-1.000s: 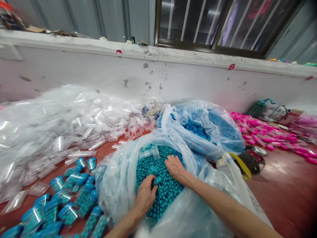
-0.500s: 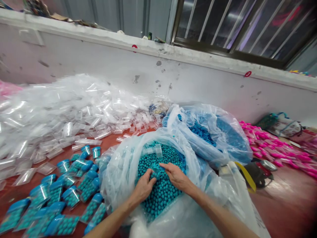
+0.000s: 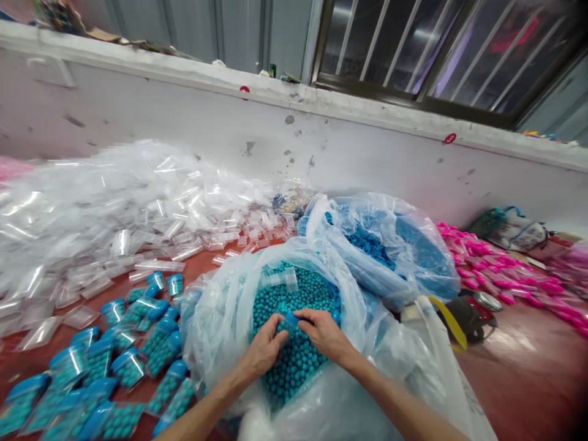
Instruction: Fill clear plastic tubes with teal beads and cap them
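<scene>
Teal beads (image 3: 294, 361) fill a large clear plastic bag (image 3: 220, 312) that stands open in front of me. Over the beads, my left hand (image 3: 267, 344) pinches the left side of a small clear packet with a blue cap piece (image 3: 291, 318). My right hand (image 3: 321, 332) has its thumb and index finger closed on the blue piece from the right. The fingertips of both hands nearly meet. Another clear sleeve (image 3: 280, 279) lies on the beads behind the hands. Filled packets with blue tops (image 3: 130, 367) lie to the left.
A heap of clear sleeves (image 3: 114, 202) spreads at the back left. Behind the bead bag stands a bag of blue pieces (image 3: 372, 245). Pink pieces (image 3: 496, 263) and a dark object with a yellow strap (image 3: 452, 324) are at the right. A white wall (image 3: 220, 135) runs behind.
My right hand has closed its fingers onto the blue piece at the packet; its index finger was stretched out before. The whole view has shifted slightly.
</scene>
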A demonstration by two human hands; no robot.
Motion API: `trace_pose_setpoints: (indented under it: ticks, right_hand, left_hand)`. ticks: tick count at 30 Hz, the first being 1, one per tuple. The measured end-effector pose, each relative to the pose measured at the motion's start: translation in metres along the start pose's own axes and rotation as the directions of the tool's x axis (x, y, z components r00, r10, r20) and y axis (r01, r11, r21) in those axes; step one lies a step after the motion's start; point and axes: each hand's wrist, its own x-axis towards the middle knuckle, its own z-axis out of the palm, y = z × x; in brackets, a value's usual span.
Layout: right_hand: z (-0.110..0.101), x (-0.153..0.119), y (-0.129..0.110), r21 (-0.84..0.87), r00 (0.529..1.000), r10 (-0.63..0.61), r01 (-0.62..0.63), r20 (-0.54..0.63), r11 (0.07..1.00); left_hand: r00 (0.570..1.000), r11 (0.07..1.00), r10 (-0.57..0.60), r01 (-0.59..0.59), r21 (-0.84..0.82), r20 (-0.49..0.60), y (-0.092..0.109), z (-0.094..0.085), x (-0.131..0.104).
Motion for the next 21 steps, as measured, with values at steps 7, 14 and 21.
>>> trace_pose_setpoints:
  ticks: [7,14,21]
  right_hand:
    - [0.012,0.004,0.005,0.384,0.969,0.243,-0.243,0.050,0.891]
    - [0.009,-0.015,-0.009,0.116,0.997,-0.072,0.071,0.006,0.991]
    - [0.002,-0.014,0.001,0.082,0.985,-0.138,0.129,0.102,0.988]
  left_hand:
    - [1.000,0.989,-0.023,0.021,-0.149,-0.008,0.007,0.008,-0.004]
    - [0.995,0.964,-0.068,0.045,-0.260,-0.079,0.015,0.012,-0.008]
    - [0.986,0.974,-0.134,0.113,-0.197,-0.100,0.015,0.013,-0.013]
